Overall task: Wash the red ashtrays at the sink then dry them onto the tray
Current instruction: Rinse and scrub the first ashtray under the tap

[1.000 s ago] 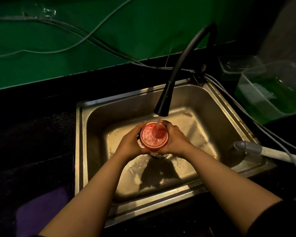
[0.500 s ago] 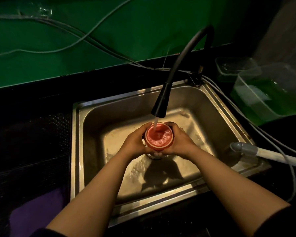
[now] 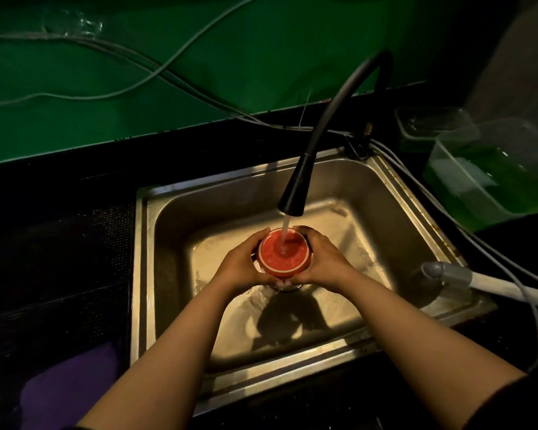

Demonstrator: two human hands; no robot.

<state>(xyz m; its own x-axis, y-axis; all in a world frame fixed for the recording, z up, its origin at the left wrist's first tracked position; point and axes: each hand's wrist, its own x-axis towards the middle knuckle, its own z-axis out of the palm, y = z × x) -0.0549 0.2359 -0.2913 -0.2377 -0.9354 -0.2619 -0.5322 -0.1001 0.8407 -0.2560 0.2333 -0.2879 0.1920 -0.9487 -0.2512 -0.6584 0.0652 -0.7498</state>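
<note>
Brimming red ashtray (image 3: 284,253), white-rimmed

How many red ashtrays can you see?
1. The red ashtray is held over the sink between the left hand and the right hand, under the running faucet. Others may be out of view.

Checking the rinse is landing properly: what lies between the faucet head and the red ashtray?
Only a stream of water, falling from the faucet head into the red ashtray that both hands hold over the sink; head view.
</note>
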